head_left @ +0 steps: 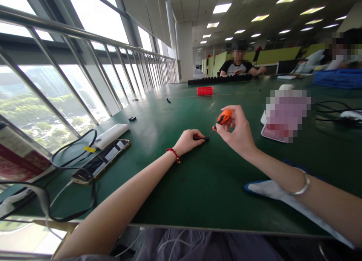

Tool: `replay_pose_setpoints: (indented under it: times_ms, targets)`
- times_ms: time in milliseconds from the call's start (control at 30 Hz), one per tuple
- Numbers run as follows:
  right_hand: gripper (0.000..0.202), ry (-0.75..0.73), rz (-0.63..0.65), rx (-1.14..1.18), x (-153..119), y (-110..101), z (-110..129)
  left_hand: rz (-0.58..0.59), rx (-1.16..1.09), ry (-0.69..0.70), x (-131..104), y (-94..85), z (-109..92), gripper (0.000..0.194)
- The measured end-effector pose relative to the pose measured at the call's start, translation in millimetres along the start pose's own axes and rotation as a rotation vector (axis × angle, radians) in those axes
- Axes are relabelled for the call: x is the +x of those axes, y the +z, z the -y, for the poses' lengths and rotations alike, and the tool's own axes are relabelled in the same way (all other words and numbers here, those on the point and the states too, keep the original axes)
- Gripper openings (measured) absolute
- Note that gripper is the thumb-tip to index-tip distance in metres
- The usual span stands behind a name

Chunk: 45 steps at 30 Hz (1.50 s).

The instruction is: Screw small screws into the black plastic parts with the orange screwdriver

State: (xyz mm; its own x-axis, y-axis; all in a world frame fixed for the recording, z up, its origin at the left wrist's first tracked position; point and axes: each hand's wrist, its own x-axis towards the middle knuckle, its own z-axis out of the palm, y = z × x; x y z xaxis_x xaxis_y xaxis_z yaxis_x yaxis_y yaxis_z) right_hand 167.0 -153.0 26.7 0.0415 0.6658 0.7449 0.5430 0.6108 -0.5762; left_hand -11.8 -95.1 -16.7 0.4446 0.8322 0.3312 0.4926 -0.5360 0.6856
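Note:
In the head view my right hand (pixel 236 131) is closed round the orange and black handle of a screwdriver (pixel 224 117). Its thin shaft slants down and left, and the tip meets a small black part (pixel 206 138) low over the green table (pixel 169 193). My left hand (pixel 189 141) rests at the table with fingers pinched on that black part, which is mostly hidden by the fingers. What kind of part it is I cannot make out.
A red tray (pixel 204 91) lies ahead, before a long black rack (pixel 220 79) and a seated person (pixel 239 65). At left are a phone (pixel 102 161), a white power bank (pixel 111 135) and cables. Rightward lie a pink-screened phone (pixel 285 117) and a blue basket (pixel 338 78).

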Motion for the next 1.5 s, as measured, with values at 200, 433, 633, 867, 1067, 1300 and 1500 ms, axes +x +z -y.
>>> replay_pose_setpoints:
  times_ms: [200,433,633,867,1067,1300,1500]
  targets:
    - [0.022,0.061,0.020,-0.050,2.1,-3.2,2.8,-0.118,0.190,-0.056,-2.9,1.5,-2.3,0.008]
    - [0.021,0.093,0.010,-0.051,3.7,-5.3,-0.1,-0.164,0.220,-0.083,-6.4,2.9,-9.4,0.019]
    - [0.021,0.084,0.013,-0.008,3.8,-4.5,-1.6,-0.195,0.364,0.046,-4.7,-3.6,-9.9,0.022]
    - [0.024,0.056,0.002,0.046,3.4,-4.2,-0.2,-0.077,0.443,0.049,-3.5,-7.7,0.0,0.018]
    - [0.023,0.026,-0.008,0.048,4.1,-4.7,-1.4,-0.087,0.368,0.074,-4.3,-4.7,-2.4,0.012]
    - [0.024,0.042,0.014,0.068,3.5,-3.5,-1.8,-0.076,0.357,0.072,-4.9,-3.1,-3.1,0.012]
    - [0.024,0.056,0.044,0.053,2.8,-2.3,-2.9,-0.076,0.366,0.082,-4.9,-2.9,-3.5,0.012]
